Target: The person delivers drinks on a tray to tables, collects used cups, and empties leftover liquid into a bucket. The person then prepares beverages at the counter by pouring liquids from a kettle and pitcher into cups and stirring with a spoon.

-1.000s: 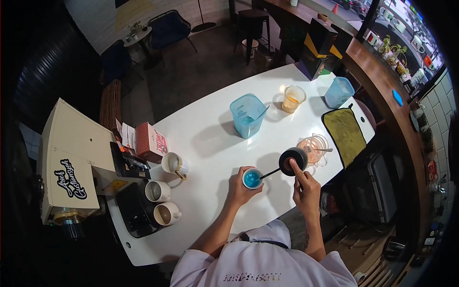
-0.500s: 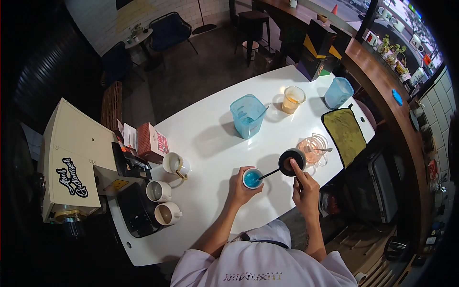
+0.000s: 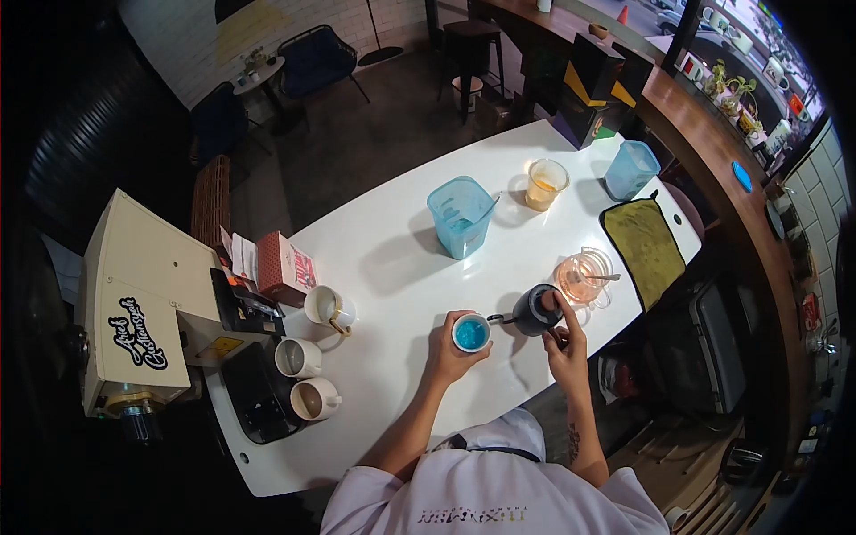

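My left hand (image 3: 450, 352) is wrapped round a small white cup (image 3: 471, 332) with bright blue liquid inside. Just to the right, my right hand (image 3: 567, 343) grips a black kettle (image 3: 538, 310) by its handle, fingers over its lid side. The kettle's thin spout points at the cup's rim, and no stream shows from it. Behind the kettle is a clear glass vessel (image 3: 584, 275) with pinkish contents and a spoon. A translucent blue pitcher (image 3: 462, 218) with a spoon in it stands farther back.
Three white mugs, one (image 3: 326, 308) apart from the others, stand at the left near a cream machine (image 3: 143, 303) and a tissue box (image 3: 287, 267). Toward the back right are a glass cup (image 3: 546, 185), another blue pitcher (image 3: 631, 170), a green cloth (image 3: 644, 250) and dark boxes (image 3: 588, 89).
The kettle has come out of its tilt toward upright, and its spout has drawn back from over the cup. My right hand has shifted with it. My left hand and the cup have barely moved.
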`<state>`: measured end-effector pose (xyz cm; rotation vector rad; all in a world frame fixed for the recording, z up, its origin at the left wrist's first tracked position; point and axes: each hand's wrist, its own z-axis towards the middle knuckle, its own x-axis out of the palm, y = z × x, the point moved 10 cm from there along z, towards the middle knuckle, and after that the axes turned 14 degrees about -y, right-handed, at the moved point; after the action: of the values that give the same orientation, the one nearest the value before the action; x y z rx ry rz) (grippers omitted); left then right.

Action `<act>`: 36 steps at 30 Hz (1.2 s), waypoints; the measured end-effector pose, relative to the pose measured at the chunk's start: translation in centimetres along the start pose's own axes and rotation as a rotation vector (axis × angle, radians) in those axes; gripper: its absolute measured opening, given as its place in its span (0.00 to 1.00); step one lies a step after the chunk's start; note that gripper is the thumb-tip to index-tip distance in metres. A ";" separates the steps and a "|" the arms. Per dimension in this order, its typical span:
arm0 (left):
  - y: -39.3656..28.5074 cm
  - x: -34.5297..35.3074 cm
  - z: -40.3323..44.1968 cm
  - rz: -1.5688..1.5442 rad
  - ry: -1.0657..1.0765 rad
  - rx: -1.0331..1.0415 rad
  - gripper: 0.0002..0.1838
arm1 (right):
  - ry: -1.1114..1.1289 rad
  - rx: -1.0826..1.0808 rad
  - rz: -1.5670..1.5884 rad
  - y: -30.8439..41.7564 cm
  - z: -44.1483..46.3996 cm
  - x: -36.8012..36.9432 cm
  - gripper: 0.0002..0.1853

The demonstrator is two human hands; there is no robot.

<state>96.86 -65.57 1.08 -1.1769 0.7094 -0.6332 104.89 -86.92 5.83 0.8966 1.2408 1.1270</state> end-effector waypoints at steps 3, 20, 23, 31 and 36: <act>0.6 0.3 -0.2 -0.005 0.031 -0.032 0.31 | -0.004 0.072 0.062 -2.0 0.2 0.2 0.43; 0.1 0.2 -0.1 0.002 -0.012 0.074 0.32 | -0.017 0.085 -0.228 -3.6 3.5 2.3 0.41; 0.6 0.7 -0.3 -0.010 0.055 -0.016 0.32 | -0.028 -0.060 -0.187 -3.6 4.3 2.6 0.40; 0.6 0.3 -0.1 -0.001 -0.023 0.049 0.32 | -0.535 -0.211 -0.561 1.1 5.7 -8.1 0.15; 0.6 0.7 -0.4 -0.016 -0.016 0.061 0.32 | -0.644 -0.209 -0.560 -1.6 8.8 -11.2 0.12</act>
<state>97.04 -66.13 0.30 -1.1317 0.6629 -0.6539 114.14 -97.61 8.30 0.6185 0.7439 0.4472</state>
